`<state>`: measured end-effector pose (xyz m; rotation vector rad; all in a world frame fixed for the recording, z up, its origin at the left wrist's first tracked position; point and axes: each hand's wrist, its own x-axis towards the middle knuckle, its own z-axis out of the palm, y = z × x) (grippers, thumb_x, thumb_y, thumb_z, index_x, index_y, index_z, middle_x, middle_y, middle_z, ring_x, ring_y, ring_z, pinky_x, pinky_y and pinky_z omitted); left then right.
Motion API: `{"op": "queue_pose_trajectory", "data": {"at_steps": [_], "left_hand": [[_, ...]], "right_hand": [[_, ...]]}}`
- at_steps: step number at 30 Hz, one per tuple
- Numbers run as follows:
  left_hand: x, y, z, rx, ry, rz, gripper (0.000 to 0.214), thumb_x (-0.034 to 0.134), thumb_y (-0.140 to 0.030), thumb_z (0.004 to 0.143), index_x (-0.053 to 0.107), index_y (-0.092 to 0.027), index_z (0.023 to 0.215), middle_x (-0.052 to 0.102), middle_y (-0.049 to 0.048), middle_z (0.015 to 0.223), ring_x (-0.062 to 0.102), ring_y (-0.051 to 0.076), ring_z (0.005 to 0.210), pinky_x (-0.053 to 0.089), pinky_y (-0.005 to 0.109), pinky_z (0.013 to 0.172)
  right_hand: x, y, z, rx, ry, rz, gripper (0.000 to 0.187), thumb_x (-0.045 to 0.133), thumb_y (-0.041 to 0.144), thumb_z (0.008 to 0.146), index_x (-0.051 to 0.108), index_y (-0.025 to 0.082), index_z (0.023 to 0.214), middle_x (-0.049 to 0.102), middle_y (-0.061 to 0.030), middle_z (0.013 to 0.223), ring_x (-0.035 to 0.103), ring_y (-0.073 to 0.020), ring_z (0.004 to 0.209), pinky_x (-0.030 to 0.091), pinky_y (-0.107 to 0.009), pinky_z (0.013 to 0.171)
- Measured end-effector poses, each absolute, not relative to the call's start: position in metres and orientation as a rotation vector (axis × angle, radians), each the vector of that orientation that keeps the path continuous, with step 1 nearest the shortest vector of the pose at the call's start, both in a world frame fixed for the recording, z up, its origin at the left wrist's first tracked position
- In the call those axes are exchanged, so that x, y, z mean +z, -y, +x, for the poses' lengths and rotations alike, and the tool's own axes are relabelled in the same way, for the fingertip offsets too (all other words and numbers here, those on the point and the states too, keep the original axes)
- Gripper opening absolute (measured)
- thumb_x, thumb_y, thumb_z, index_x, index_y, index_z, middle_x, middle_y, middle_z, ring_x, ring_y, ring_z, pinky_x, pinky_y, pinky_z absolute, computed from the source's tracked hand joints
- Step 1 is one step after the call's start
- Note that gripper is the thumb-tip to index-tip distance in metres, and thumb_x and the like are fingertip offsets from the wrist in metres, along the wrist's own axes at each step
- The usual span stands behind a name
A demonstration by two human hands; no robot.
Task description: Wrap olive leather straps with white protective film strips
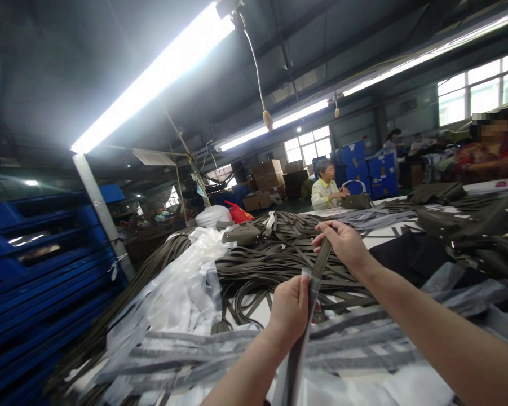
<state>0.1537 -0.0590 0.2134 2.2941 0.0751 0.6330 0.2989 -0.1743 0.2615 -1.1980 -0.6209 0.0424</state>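
Note:
My left hand [290,307] is closed around a clear plastic sleeve [298,361] with a dark olive strap [321,262] going into it. My right hand [342,245] pinches the upper end of that strap, a little above and to the right of the left hand. Both hands are raised over a table [384,234] heaped with more olive straps [274,254]. Straps in plastic sleeves [245,349] lie flat across the near part of the table.
A pile of empty clear plastic bags [181,282] lies at left. Blue plastic pallets [38,270] are stacked at far left beside a pole [104,217]. Olive bags [469,225] lie at right. Other people [325,189] work at the far end.

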Motion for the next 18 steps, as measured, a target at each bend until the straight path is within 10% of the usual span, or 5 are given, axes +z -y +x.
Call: {"op": "queue_pose_trajectory", "data": {"at_steps": [18], "left_hand": [[0.265,0.052,0.168,0.735,-0.029,2.133,0.051,0.03,-0.057,0.098,0.05,-0.019,0.071,0.066,0.0013,0.059,0.054,0.011,0.037,0.037,0.018,0.036]], "right_hand": [[0.286,0.149,0.278,0.064,0.875,-1.21,0.061,0.062,0.076,0.072,0.065,0.016,0.082,0.076,-0.0108,0.079,0.073,-0.0234,0.077,0.058,-0.033,0.073]]}}
